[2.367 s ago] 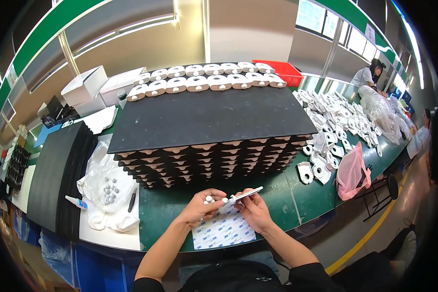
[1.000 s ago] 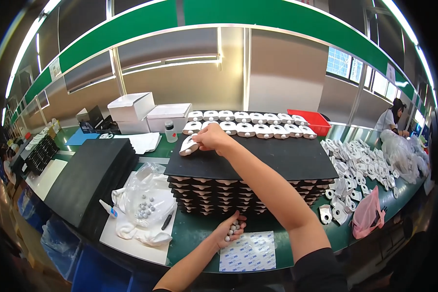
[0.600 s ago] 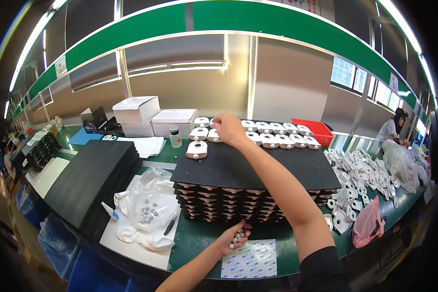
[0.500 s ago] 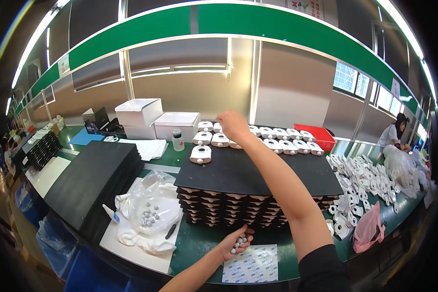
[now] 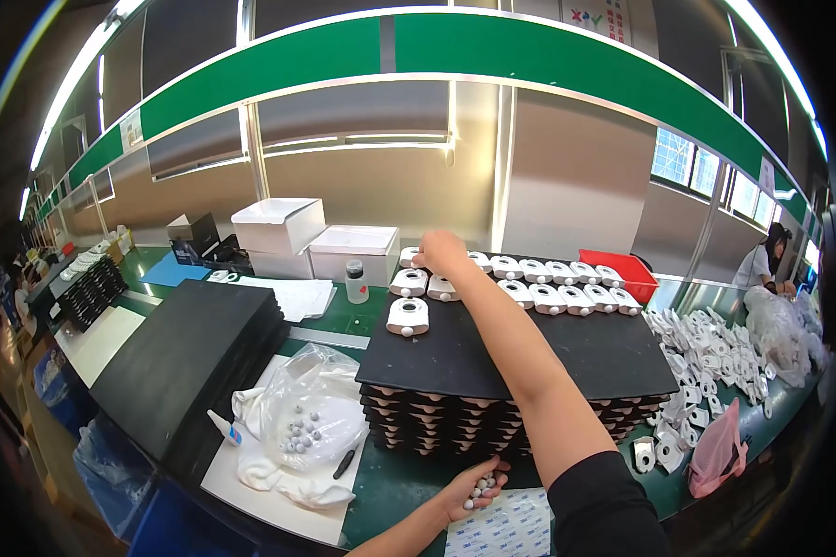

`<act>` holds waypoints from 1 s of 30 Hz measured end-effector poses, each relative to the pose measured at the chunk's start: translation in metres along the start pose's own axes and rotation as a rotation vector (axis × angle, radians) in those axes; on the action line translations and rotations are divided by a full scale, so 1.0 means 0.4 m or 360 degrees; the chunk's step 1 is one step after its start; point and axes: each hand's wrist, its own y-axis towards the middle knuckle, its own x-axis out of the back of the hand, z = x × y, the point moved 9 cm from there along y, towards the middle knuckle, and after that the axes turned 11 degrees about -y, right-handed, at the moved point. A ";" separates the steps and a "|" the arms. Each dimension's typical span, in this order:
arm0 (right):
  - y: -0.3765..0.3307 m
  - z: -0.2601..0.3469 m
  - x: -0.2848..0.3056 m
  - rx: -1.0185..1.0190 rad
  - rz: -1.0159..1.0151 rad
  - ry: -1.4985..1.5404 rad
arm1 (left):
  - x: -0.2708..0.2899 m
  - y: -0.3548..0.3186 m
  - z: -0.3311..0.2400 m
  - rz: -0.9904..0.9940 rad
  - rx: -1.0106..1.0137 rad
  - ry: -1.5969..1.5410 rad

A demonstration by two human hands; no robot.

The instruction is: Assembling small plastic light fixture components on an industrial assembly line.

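Right hand (image 5: 443, 252) reaches far forward over the stack of black foam trays (image 5: 511, 357), arm stretched out along the tray top. It sits at the near-left end of the double row of white housings (image 5: 548, 283) at the stack's far edge, fingers curled down on or just above one piece; the hand covers it, so whether the fingers are clamped on it cannot be told.

Left hand (image 5: 474, 487) stays low, near the body, in front of the stack — cupped, palm up, fingers closed loosely around a clutch of small grey-white beads (image 5: 480, 486). Just beside it on the green bench (image 5: 395, 478) lies a sheet of blue-and-white stickers (image 5: 506, 529).

Key relation: the white housings lie away from the person, beyond the left hand and across the whole tray; the right hand is clearly the nearer one. The rows run left to right along the far edge, long axis crossways to the reaching arm. One lone white housing (image 5: 408, 317) sits apart on the tray, nearer the person and to the left of the arm, flat, its round opening up (two more lie between it and the hand).

Further left — a clear bag of beads (image 5: 311, 422) on white cloth, and a second dark tray stack (image 5: 190, 357).
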 end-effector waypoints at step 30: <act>-0.201 0.157 0.119 0.0736 0.0471 0.0632 | 0.003 -0.011 -0.017 -0.0047 -0.0091 -0.0019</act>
